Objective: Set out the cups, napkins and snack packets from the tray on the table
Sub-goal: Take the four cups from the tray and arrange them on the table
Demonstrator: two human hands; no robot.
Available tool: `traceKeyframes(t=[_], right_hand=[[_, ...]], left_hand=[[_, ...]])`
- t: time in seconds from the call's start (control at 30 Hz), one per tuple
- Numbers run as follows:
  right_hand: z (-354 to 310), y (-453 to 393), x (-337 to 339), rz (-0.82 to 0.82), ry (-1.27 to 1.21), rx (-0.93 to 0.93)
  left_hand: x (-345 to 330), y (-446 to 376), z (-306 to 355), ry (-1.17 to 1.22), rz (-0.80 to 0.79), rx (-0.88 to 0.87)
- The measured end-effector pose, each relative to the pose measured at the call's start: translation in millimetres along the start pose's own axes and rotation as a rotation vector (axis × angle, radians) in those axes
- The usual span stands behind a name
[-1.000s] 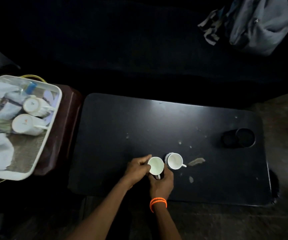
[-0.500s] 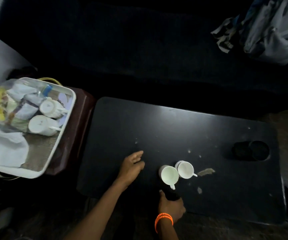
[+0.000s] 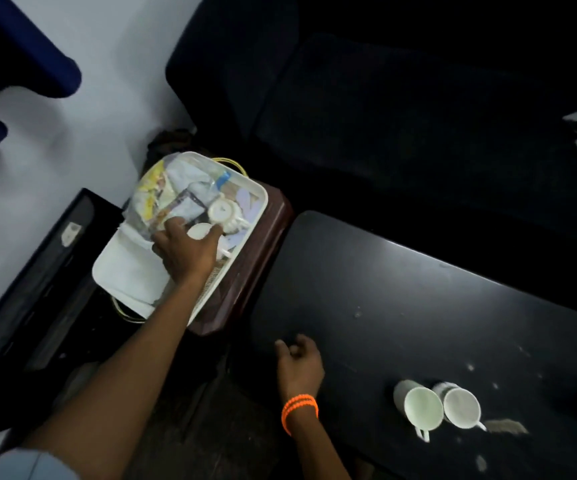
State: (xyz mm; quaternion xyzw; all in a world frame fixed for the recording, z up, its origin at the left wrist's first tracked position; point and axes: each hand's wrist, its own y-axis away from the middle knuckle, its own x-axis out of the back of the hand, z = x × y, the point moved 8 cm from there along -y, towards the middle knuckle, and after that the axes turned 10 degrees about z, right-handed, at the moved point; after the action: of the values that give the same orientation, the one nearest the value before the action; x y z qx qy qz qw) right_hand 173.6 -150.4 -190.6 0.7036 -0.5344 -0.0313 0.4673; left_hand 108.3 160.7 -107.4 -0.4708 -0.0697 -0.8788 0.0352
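Black and scuffed with pale specks, the low table (image 3: 418, 306) fills the space to the right of both hands. Just left of it, under the left hand, a dark red-brown stool (image 3: 256, 271) carries the white tray (image 3: 261, 199).

In the tray, beyond the left hand's fingertips, lie crinkled snack packets (image 3: 155, 199) in yellow, white and blue; a folded white napkin (image 3: 131, 271) lies on the near side, beside and partly under the wrist.

The left hand (image 3: 186, 252) reaches down into the tray with its fingers spread over a white cup (image 3: 199, 232) lying there; they touch the cup, but whether they have closed on it I cannot tell. Another white cup (image 3: 224, 214) lies on its side just past the fingertips.

The right hand (image 3: 299, 363), with an orange beaded bracelet (image 3: 299, 408) at its wrist, rests loosely curled and empty at the table's near left edge.

Well to the right of that hand, two white cups stand upright on the table, touching each other: the nearer cup (image 3: 420, 407) and the one behind it (image 3: 460, 407), handles pointing toward the table's near edge.
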Motion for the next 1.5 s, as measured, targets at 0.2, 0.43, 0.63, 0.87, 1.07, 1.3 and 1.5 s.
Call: traceKeyframes(t=[0.2,0.43,0.63,0.87,1.07,1.3,1.5], right_hand=[[-77,8,-63,-0.211,0.025,0.221],[-122,10,-91,-0.403,-0.177,0.171],[-148,-10,-71,-0.471,-0.437,0.118],[-118,-78,10,-0.29,-0.015,0.407],[-69,-107,90,-0.132,0.224,0.461],[-43,-128,152,-0.103,0.404,0.526],[-31,-130,179,-0.152,0.47,0.553]], left_hand=[[-15,-24,-6,-0.063,-0.192,-0.028],[18,14,-32,0.387,0.025,0.197],[-20,63,-15,0.682,-0.308,0.087],[-85,141,-5,0.583,-0.677,0.0],[-149,234,-4,0.509,-0.901,-0.053],[-169,294,3,0.439,-0.916,-0.192],[-165,323,1,0.398,-0.917,-0.225]])
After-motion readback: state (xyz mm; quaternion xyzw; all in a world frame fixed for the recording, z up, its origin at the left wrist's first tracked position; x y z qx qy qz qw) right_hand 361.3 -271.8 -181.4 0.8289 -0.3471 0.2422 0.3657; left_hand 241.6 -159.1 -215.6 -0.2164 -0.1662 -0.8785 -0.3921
